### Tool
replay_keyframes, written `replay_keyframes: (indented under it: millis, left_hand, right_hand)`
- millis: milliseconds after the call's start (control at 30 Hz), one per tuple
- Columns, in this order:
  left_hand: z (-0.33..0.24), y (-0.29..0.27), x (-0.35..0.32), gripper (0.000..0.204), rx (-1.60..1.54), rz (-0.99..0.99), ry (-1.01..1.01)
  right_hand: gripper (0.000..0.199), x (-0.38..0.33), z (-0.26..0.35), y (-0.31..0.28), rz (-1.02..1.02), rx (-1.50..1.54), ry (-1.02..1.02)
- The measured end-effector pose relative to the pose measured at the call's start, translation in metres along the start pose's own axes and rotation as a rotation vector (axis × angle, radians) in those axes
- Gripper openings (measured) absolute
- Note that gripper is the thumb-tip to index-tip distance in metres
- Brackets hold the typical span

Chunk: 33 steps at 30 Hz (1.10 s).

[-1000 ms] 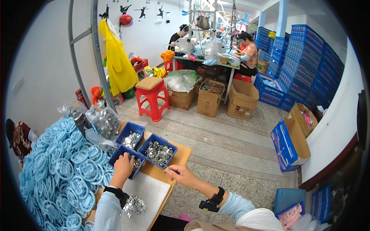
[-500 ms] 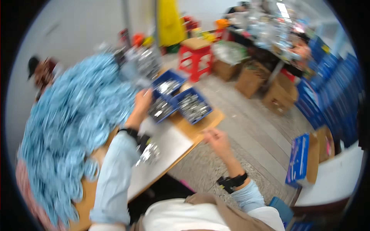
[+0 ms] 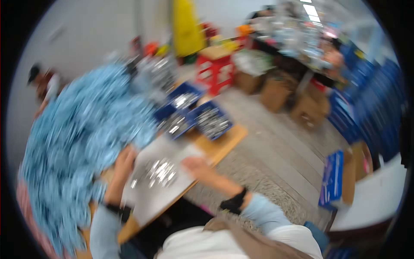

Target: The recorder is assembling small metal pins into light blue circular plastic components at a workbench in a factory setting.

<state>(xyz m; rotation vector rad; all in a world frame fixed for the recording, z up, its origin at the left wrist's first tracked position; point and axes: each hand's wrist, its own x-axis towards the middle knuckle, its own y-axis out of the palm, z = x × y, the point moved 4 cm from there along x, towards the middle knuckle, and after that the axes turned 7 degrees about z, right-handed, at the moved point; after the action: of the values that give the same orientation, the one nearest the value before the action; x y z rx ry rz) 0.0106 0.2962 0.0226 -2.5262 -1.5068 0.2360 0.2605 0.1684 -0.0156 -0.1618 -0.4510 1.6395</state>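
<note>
A loose heap of small shiny metal pieces (image 3: pixel 161 173) lies on a white sheet (image 3: pixel 144 205) on the table. My left hand (image 3: pixel 125 161) is at the sheet's left edge, beside a large mound of light-blue, ring-like soft pieces (image 3: pixel 82 129). Over the sheet's right part, just right of the metal heap, is my right hand (image 3: pixel 197 167). Motion smears the fingers of both hands, so I cannot tell what they hold. Beyond them stand three blue bins, a left one (image 3: pixel 174 123), a right one (image 3: pixel 211 121) and a far one (image 3: pixel 185 96), all containing shiny metal pieces.
The wooden table (image 3: pixel 235 134) ends at right above a grey floor. A red stool (image 3: pixel 214 71) stands past the bins. Cardboard boxes (image 3: pixel 278 93) line the floor, with stacked blue crates (image 3: pixel 366 95) at far right. A person (image 3: pixel 43 84) is beyond the mound; others are at a back table.
My left hand has come back from the left blue bin to the sheet's left edge. My right hand has swung left from beyond the table edge to over the sheet.
</note>
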Motion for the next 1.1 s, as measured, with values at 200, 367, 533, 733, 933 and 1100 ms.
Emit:
replay_keyframes:
  millis: [200, 367, 533, 733, 933, 1100]
  left_hand:
    - [0.0, 0.001, -0.058, 0.017, 0.564, -0.195, 0.184]
    - [-0.007, 0.015, -0.066, 0.009, 0.776, -0.143, 0.367]
    - [-0.013, 0.012, -0.084, 0.016, 0.95, -0.151, 0.418]
    - [0.0, 0.013, -0.09, 0.037, 1.102, 0.012, 0.405]
    - [0.009, 0.02, -0.102, 0.073, 1.14, 0.298, 0.093]
    - [0.004, 0.02, -0.1, 0.086, 1.12, 0.361, -0.06]
  right_hand:
    - [0.019, 0.014, 0.062, 0.044, -0.06, -0.365, -0.308]
    - [0.025, 0.012, 0.059, 0.065, -0.086, -0.535, -0.379]
    - [0.024, 0.015, 0.054, 0.075, -0.073, -0.585, -0.366]
    - [0.021, 0.013, 0.053, 0.072, -0.144, -0.589, -0.419]
    - [0.019, 0.011, 0.056, 0.069, -0.148, -0.595, -0.422]
    - [0.015, 0.011, 0.054, 0.07, -0.144, -0.589, -0.391]
